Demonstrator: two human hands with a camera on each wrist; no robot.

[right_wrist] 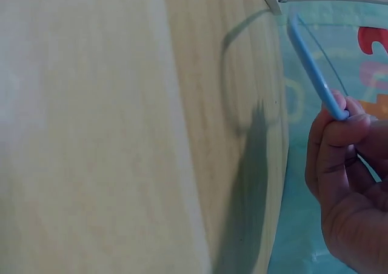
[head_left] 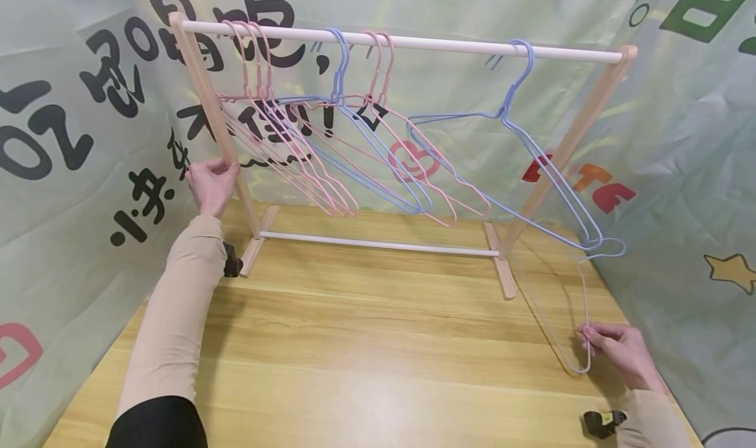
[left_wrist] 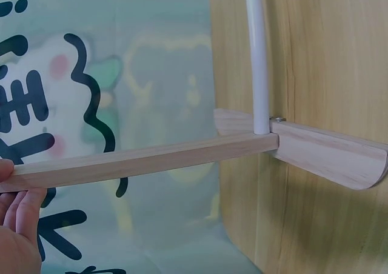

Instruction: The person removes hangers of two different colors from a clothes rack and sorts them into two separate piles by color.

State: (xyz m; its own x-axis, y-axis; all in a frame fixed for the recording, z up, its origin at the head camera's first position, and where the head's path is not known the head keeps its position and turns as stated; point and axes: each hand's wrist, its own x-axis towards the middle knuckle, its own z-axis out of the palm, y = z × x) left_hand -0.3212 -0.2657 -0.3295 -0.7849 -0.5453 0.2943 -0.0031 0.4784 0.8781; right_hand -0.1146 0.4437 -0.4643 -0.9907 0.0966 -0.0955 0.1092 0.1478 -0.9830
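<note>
The loose hanger point(head_left: 585, 297) is held off the rail at the near right, over the table point(head_left: 366, 343), with its hook point(head_left: 623, 246) turned toward the sheet point(head_left: 697, 258). One side of its frame is pinched between thumb and fingers of the right hand point(head_left: 626, 353); the hold is narrow and is taken well apart from the hook. The left post point(head_left: 205, 94) of the rack point(head_left: 378, 244) is gripped by the left hand point(head_left: 214, 185), thumb on one side and fingers on the other.

Steadying the rack while the loose hanger is handled appears to be the step in hand. For that, firm but light pressure on the post is best used, since a pull could tip or drag so slim a frame. The side pinch leaves the hook free, but the hanger may swivel in it, so the wrist should be turned slowly.

Most care is called for near the blue pair point(head_left: 509, 95) on the rail point(head_left: 449, 43): the loose hook lies close to its lower corner in the head view, and whether they touch cannot be told. A snag there could be avoided if the hanger is drawn toward the body before it is turned or lifted.
</note>
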